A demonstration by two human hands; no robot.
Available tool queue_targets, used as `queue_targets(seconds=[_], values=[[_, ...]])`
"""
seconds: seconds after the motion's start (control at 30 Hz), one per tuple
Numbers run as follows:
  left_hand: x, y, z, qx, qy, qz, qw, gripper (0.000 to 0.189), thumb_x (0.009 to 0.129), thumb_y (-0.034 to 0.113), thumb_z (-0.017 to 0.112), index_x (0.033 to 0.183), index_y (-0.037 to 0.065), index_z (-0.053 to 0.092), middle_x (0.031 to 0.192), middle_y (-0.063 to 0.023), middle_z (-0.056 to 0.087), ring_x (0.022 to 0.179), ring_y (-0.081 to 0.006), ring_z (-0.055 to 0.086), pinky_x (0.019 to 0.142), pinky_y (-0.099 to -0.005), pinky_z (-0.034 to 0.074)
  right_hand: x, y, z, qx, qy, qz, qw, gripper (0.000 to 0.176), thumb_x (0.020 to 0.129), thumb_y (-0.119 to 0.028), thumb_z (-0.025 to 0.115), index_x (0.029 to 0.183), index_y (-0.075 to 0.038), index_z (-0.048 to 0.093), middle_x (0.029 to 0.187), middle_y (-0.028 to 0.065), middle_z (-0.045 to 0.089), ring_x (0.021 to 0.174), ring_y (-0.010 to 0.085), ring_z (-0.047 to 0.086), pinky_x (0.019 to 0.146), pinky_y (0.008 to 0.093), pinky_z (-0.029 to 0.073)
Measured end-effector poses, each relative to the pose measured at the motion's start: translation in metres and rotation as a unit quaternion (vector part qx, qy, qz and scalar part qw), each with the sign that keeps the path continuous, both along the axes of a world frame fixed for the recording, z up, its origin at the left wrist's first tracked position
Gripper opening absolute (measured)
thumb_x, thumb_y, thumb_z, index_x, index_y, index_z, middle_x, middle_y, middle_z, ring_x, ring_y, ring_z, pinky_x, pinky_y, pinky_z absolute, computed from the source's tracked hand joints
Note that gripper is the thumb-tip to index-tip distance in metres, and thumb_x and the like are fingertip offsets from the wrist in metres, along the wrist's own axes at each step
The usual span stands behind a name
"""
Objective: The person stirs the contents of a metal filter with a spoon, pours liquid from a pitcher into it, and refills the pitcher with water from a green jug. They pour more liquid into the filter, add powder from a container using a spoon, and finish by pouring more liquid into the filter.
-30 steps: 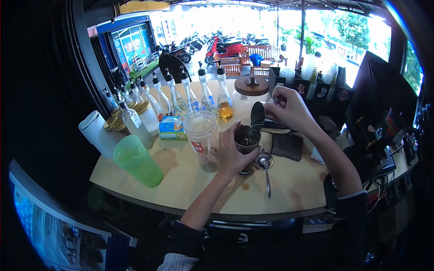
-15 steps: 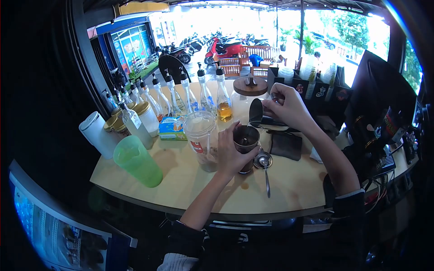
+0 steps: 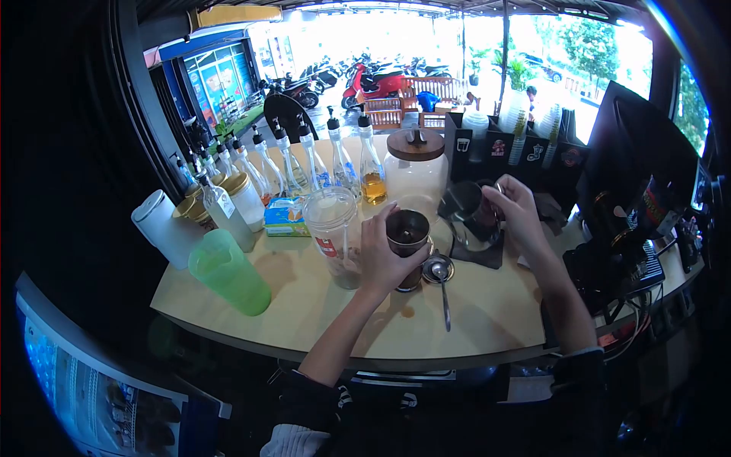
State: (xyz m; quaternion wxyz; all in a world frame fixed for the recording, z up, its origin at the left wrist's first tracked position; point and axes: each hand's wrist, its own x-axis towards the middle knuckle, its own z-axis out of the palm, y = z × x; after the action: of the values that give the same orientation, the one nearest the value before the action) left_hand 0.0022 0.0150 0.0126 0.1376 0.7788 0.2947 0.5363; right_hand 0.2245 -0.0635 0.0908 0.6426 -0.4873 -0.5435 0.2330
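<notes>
My left hand point(image 3: 384, 251) is wrapped round a dark-rimmed cup point(image 3: 408, 227) that stands upright on the counter. Looking down into its mouth, I see a dark inside; the fingers hide part of its body. To the right and a little above, my right hand point(image 3: 518, 207) is closed on the handle of a small metal pitcher point(image 3: 466, 204), smeared by motion and held apart from the cup. A spoon point(image 3: 445, 301) rests with its bowl on a small round metal dish point(image 3: 439, 269) beside the cup. Left of my left hand stands a clear plastic jug point(image 3: 331, 228).
A green pitcher point(image 3: 232, 274) stands on the wooden counter point(image 3: 358, 327) at left. Pump bottles point(image 3: 373, 171) line the back, near a tissue box point(image 3: 286, 217) and a wooden-lidded jar point(image 3: 416, 171). A dark cloth point(image 3: 483, 254) lies at right, before a cup holder point(image 3: 506, 148).
The small pitcher has moved right and down, away from the tilted position close above the cup. My left hand has stayed round the cup. The view has shifted slightly.
</notes>
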Motion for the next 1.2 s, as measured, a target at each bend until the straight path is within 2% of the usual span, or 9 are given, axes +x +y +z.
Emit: queue_targets(seconds=[0.07, 0.13, 0.47, 0.57, 0.67, 0.73, 1.1, 1.17, 1.2], values=[[0.000, -0.001, 0.000, 0.001, 0.000, -0.002, 1.000, 0.087, 0.062, 0.030, 0.087, 0.132, 0.005, 0.041, 0.117, -0.0142, 0.051, 0.110, -0.0280, 0.054, 0.096, -0.0399, 0.044, 0.010, -0.012, -0.028, -0.007, 0.038, -0.022, 0.999, 0.022, 0.090, -0.012, 0.065, 0.076, -0.010, 0.048, 0.064, -0.0035, 0.050, 0.057, 0.0039, 0.049, 0.050, 0.0195, 0.037], [0.000, -0.002, 0.002, -0.002, 0.003, 0.007, 1.000, 0.086, 0.062, 0.031, 0.087, 0.131, 0.005, 0.042, 0.117, -0.0140, 0.052, 0.110, -0.0280, 0.053, 0.096, -0.0400, 0.044, 0.020, -0.022, -0.061, -0.044, 0.170, 0.008, 0.984, 0.020, 0.091, -0.011, 0.062, 0.077, -0.011, 0.047, 0.065, -0.0024, 0.050, 0.056, 0.0055, 0.049, 0.051, 0.0201, 0.037], [0.001, -0.003, 0.001, 0.004, 0.003, 0.008, 1.000, 0.085, 0.063, 0.030, 0.087, 0.131, 0.006, 0.042, 0.115, -0.0129, 0.052, 0.110, -0.0278, 0.053, 0.096, -0.0404, 0.044, 0.050, -0.031, -0.159, -0.019, 0.243, -0.047, 0.969, 0.023, 0.092, -0.012, 0.060, 0.075, -0.011, 0.045, 0.065, -0.0014, 0.049, 0.054, 0.0082, 0.044, 0.052, 0.0251, 0.036], [0.001, -0.002, 0.000, -0.001, -0.008, -0.002, 1.000, 0.086, 0.063, 0.030, 0.086, 0.132, 0.006, 0.042, 0.116, -0.0128, 0.052, 0.110, -0.0275, 0.053, 0.097, -0.0404, 0.043, 0.058, -0.026, -0.178, -0.001, 0.226, -0.053, 0.973, 0.021, 0.093, -0.013, 0.059, 0.077, -0.010, 0.045, 0.068, -0.0006, 0.051, 0.058, 0.0088, 0.048, 0.055, 0.0252, 0.039], [0.001, -0.003, 0.001, -0.004, -0.001, 0.000, 1.000, 0.086, 0.063, 0.030, 0.086, 0.133, 0.006, 0.041, 0.117, -0.0126, 0.052, 0.111, -0.0271, 0.052, 0.097, -0.0401, 0.042, 0.052, -0.033, -0.173, -0.015, 0.227, -0.031, 0.973, 0.020, 0.095, -0.015, 0.057, 0.080, -0.010, 0.046, 0.071, -0.0002, 0.054, 0.066, 0.0085, 0.052, 0.061, 0.0256, 0.042], [0.001, -0.004, 0.002, -0.009, 0.004, 0.006, 1.000, 0.087, 0.063, 0.029, 0.087, 0.133, 0.006, 0.041, 0.118, -0.0124, 0.052, 0.111, -0.0268, 0.052, 0.098, -0.0396, 0.042, 0.056, -0.035, -0.178, -0.020, 0.170, -0.050, 0.984, 0.019, 0.097, -0.017, 0.056, 0.081, -0.009, 0.047, 0.074, 0.0006, 0.056, 0.072, 0.0083, 0.054, 0.067, 0.0259, 0.044], [0.002, -0.002, -0.001, -0.001, -0.002, 0.001, 1.000, 0.087, 0.062, 0.027, 0.087, 0.133, 0.005, 0.042, 0.118, -0.0120, 0.052, 0.111, -0.0266, 0.052, 0.097, -0.0398, 0.043, 0.037, -0.055, -0.181, -0.066, 0.101, -0.034, 0.992, 0.022, 0.099, -0.020, 0.051, 0.083, -0.006, 0.048, 0.078, 0.0010, 0.057, 0.075, 0.0076, 0.052, 0.072, 0.0237, 0.042], [0.002, -0.002, 0.000, 0.004, 0.002, 0.005, 1.000, 0.087, 0.062, 0.027, 0.087, 0.133, 0.005, 0.042, 0.118, -0.0121, 0.052, 0.111, -0.0267, 0.052, 0.097, -0.0398, 0.043, 0.039, -0.052, -0.179, -0.114, -0.057, -0.131, 0.983, 0.016, 0.096, -0.016, 0.053, 0.086, -0.003, 0.049, 0.077, 0.0041, 0.056, 0.073, 0.0137, 0.053, 0.071, 0.0260, 0.044], [0.002, -0.002, -0.001, 0.002, -0.001, 0.004, 1.000, 0.087, 0.062, 0.027, 0.087, 0.133, 0.005, 0.042, 0.118, -0.0121, 0.053, 0.111, -0.0269, 0.052, 0.097, -0.0398, 0.043, 0.034, -0.054, -0.167, -0.114, -0.056, -0.131, 0.983, 0.016, 0.096, -0.016, 0.053, 0.086, -0.003, 0.049, 0.077, 0.0041, 0.056, 0.073, 0.0137, 0.053, 0.071, 0.0260, 0.044]])
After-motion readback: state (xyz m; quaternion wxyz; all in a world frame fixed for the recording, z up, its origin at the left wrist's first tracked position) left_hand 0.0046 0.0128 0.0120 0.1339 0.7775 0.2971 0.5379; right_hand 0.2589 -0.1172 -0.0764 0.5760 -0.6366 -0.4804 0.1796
